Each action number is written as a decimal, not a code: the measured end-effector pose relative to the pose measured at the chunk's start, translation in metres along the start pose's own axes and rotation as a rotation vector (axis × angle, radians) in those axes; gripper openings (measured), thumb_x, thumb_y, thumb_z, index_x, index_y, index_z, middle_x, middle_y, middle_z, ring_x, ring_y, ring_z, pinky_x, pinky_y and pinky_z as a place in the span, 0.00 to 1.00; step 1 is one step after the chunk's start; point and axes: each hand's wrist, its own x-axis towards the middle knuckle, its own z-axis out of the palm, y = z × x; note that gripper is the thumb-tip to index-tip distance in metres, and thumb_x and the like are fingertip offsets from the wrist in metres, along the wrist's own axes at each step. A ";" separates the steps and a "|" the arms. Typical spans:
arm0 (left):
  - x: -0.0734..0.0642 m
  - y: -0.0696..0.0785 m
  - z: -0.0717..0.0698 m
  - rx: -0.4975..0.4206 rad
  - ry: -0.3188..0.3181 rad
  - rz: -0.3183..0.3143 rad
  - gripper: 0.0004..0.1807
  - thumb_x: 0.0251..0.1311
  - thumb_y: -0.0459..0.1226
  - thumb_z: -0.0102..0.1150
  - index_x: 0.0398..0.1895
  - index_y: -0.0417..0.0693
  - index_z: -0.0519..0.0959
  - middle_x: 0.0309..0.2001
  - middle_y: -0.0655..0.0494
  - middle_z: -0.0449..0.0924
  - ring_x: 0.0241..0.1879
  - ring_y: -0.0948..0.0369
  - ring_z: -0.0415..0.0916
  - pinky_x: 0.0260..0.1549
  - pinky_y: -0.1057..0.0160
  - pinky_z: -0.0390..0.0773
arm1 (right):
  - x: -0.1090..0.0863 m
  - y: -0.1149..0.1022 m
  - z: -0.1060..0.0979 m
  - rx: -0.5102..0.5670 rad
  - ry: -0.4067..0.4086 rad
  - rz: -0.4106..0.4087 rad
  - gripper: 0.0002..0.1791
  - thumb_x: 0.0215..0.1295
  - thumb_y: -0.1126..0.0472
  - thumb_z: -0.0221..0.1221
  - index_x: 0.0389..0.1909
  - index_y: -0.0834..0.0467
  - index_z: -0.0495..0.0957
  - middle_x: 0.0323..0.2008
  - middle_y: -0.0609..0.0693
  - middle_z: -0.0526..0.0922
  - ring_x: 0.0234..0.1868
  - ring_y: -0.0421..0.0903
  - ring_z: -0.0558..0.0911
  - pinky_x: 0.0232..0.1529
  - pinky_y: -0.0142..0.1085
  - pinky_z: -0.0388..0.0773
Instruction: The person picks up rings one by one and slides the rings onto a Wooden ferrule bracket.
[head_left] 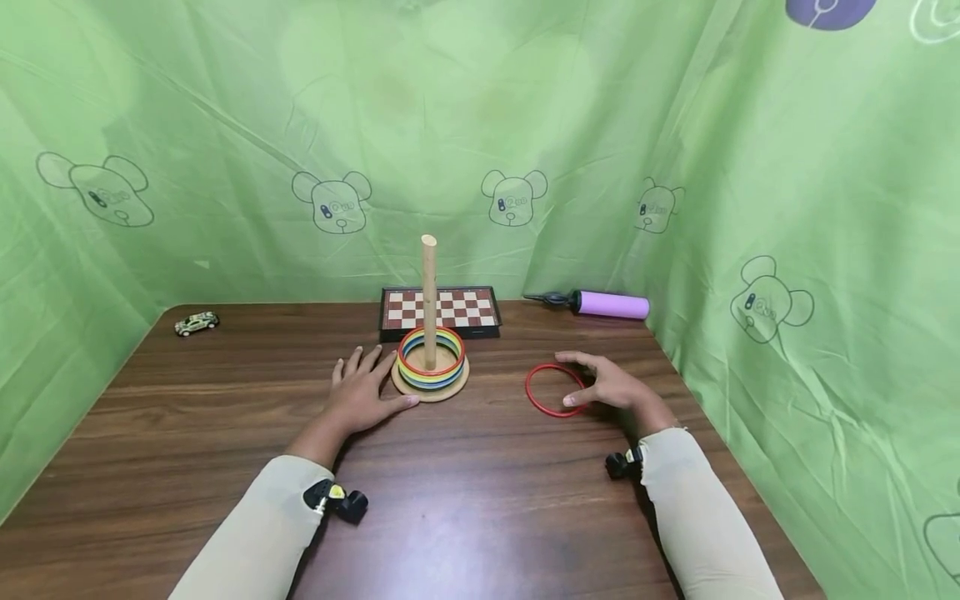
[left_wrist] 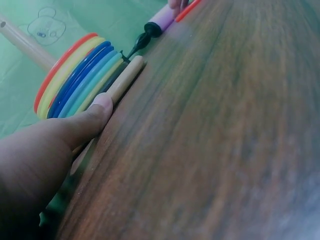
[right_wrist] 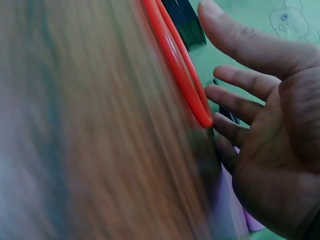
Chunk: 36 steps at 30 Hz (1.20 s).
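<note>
A round wooden base [head_left: 437, 397] carries an upright wooden peg [head_left: 430, 292]. Round the peg lies a stack of coloured rings [left_wrist: 75, 80], red on top, with yellow, blue and other colours beneath. My left hand [head_left: 358, 402] is spread at the base's left side, and its thumb touches the base's edge in the left wrist view. To the right, a loose red ring [head_left: 528, 393] lies on the table. Thumb and fingers of my right hand [head_left: 611, 385] are held apart at the ring's right side, the thumb overlapping it in the head view.
Behind the peg sits a red-and-white checkered game board [head_left: 480, 310]. A purple hand pump [head_left: 613, 305] lies at the back right of the wooden table [head_left: 465, 492]. A small toy car [head_left: 197, 323] stands at the back left corner. Green curtain [head_left: 427, 125] hangs around the table.
</note>
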 end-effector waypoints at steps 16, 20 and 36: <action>0.000 -0.001 0.001 0.010 -0.005 -0.003 0.62 0.61 0.78 0.60 0.89 0.52 0.59 0.88 0.37 0.53 0.87 0.30 0.41 0.80 0.21 0.40 | -0.002 0.001 -0.004 -0.094 -0.142 -0.066 0.56 0.51 0.52 0.85 0.82 0.54 0.70 0.87 0.55 0.61 0.90 0.69 0.44 0.84 0.74 0.40; 0.001 -0.001 0.000 0.008 -0.007 -0.003 0.62 0.61 0.77 0.61 0.89 0.52 0.59 0.88 0.37 0.53 0.87 0.30 0.41 0.81 0.21 0.39 | -0.002 -0.002 -0.003 -0.112 -0.158 -0.054 0.55 0.50 0.52 0.86 0.80 0.54 0.73 0.87 0.56 0.60 0.89 0.71 0.42 0.83 0.75 0.41; 0.001 0.000 0.000 0.009 -0.007 0.001 0.61 0.62 0.76 0.62 0.88 0.52 0.60 0.87 0.37 0.54 0.87 0.29 0.41 0.81 0.21 0.39 | -0.001 -0.008 0.003 -0.162 -0.113 -0.074 0.49 0.53 0.53 0.85 0.76 0.57 0.77 0.85 0.61 0.64 0.87 0.72 0.49 0.83 0.74 0.47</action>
